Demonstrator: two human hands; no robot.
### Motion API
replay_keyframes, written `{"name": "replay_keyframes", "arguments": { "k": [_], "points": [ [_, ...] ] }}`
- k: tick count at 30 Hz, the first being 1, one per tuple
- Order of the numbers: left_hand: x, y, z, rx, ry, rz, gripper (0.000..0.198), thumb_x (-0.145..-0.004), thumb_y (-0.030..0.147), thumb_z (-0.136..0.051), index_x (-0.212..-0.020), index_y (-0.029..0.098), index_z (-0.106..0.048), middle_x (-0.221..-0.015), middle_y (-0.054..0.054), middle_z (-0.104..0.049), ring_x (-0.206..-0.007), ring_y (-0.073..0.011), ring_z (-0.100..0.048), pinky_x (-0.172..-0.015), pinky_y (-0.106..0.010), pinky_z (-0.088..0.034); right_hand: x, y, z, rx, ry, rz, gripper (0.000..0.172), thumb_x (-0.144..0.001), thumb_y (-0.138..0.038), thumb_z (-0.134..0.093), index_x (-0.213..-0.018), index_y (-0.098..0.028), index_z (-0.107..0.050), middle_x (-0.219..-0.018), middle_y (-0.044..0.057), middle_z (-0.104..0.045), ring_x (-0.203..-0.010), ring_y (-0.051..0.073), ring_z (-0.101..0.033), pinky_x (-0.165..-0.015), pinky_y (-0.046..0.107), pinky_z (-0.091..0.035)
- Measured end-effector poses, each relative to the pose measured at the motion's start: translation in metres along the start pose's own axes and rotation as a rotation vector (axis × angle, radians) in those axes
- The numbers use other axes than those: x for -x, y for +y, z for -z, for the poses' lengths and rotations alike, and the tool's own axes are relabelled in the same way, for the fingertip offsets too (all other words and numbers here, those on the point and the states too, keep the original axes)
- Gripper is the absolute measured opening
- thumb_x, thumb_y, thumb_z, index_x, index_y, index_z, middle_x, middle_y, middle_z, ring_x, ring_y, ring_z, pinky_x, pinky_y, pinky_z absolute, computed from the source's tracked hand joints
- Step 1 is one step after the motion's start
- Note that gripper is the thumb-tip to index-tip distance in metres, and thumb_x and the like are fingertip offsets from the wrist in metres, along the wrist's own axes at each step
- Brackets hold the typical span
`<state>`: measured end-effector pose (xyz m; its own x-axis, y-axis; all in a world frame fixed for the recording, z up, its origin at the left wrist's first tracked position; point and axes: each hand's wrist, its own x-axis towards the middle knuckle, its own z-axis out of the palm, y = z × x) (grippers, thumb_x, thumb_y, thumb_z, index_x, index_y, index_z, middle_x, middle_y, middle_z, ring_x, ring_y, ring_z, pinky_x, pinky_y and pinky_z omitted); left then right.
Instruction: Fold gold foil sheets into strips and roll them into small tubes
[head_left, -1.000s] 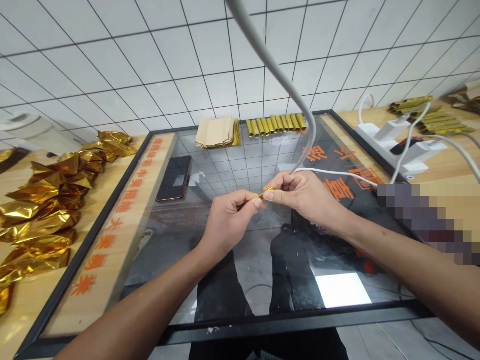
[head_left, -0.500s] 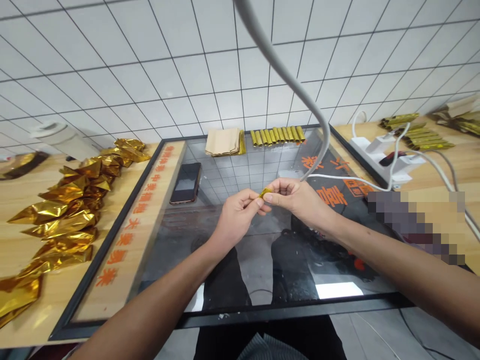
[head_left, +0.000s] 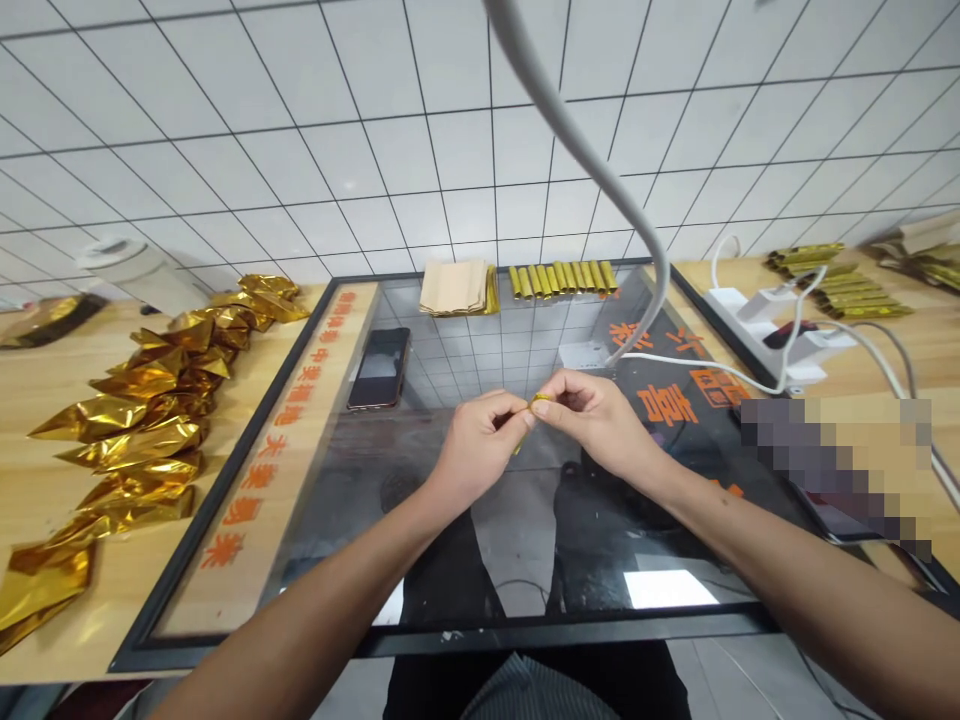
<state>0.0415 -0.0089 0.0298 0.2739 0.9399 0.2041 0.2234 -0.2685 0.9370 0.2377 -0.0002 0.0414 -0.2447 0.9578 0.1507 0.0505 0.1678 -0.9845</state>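
Observation:
Over the middle of the glass tabletop (head_left: 337, 530), both hands meet at a small piece of gold paper (head_left: 538, 399). My left hand (head_left: 484, 445) pinches one side of it, and a narrow gold end shows below those fingers. On the other side, my right hand (head_left: 592, 408) pinches it between thumb and fingertips. Most of the piece is hidden by the fingers. Beyond the hands stand a stack of tan-backed gold paper sheets (head_left: 454, 287) and a row of rolled gold paper tubes (head_left: 562, 280).
A phone (head_left: 379, 370) lies left of the hands. Folded gold foil shapes (head_left: 142, 440) fill the left side. A grey flexible stem (head_left: 600, 185) arches down behind my right hand. At right are a white power strip (head_left: 765, 320), cables and more gold rolls (head_left: 855, 285).
The view has shifted slightly. My fingers have changed their hold on the gold paper, less of it shows between the hands, and a gold end now appears below my left fingers.

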Motion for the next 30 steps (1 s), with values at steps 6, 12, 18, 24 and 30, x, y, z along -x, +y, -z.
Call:
{"name": "replay_keyframes", "arguments": {
  "k": [6,12,18,24,30],
  "points": [
    [0.001,0.004,0.000,-0.011,-0.026,-0.015,0.037,-0.101,0.038,-0.065,-0.069,0.019,-0.063,-0.070,0.001,-0.058,-0.068,-0.0139,-0.053,-0.067,-0.028,-0.040,0.003,-0.006,-0.002,-0.044,-0.028,-0.017,0.031,-0.091,-0.050,-0.085,-0.089,-0.021,-0.072,-0.078,-0.002,-0.064,-0.071,0.015,-0.054,-0.068,0.031,-0.043],
    [0.005,0.005,-0.007,-0.058,-0.056,-0.031,0.032,-0.099,0.031,-0.062,-0.069,0.019,-0.061,-0.071,0.001,-0.059,-0.071,-0.0147,-0.054,-0.069,-0.029,-0.038,0.004,-0.004,0.000,-0.102,0.013,-0.030,0.036,-0.086,-0.049,-0.090,-0.075,-0.021,-0.070,-0.073,-0.001,-0.066,-0.071,0.015,-0.054,-0.069,0.032,-0.042],
    [0.003,0.002,-0.007,0.049,-0.050,0.116,0.028,-0.094,0.039,-0.066,-0.075,0.018,-0.068,-0.069,0.001,-0.057,-0.066,-0.0133,-0.050,-0.063,-0.027,-0.037,0.001,0.003,-0.001,-0.210,-0.032,-0.168,0.039,-0.083,-0.052,-0.092,-0.077,-0.021,-0.068,-0.072,-0.003,-0.061,-0.069,0.014,-0.049,-0.068,0.031,-0.039],
    [-0.002,0.000,-0.011,0.105,-0.155,0.152,0.032,-0.093,0.039,-0.064,-0.070,0.019,-0.059,-0.067,0.003,-0.053,-0.065,-0.0118,-0.046,-0.064,-0.026,-0.037,-0.001,0.007,0.002,-0.199,0.002,-0.167,0.038,-0.079,-0.048,-0.093,-0.071,-0.021,-0.066,-0.069,-0.003,-0.059,-0.070,0.015,-0.049,-0.070,0.032,-0.039],
    [0.000,-0.004,-0.013,0.084,-0.088,0.126,0.031,-0.095,0.037,-0.063,-0.069,0.020,-0.057,-0.066,0.003,-0.053,-0.065,-0.0125,-0.047,-0.063,-0.027,-0.036,-0.001,0.010,0.004,-0.193,-0.078,-0.151,0.033,-0.087,-0.049,-0.087,-0.082,-0.022,-0.069,-0.075,-0.003,-0.059,-0.072,0.015,-0.048,-0.071,0.031,-0.039]
  ]
}}
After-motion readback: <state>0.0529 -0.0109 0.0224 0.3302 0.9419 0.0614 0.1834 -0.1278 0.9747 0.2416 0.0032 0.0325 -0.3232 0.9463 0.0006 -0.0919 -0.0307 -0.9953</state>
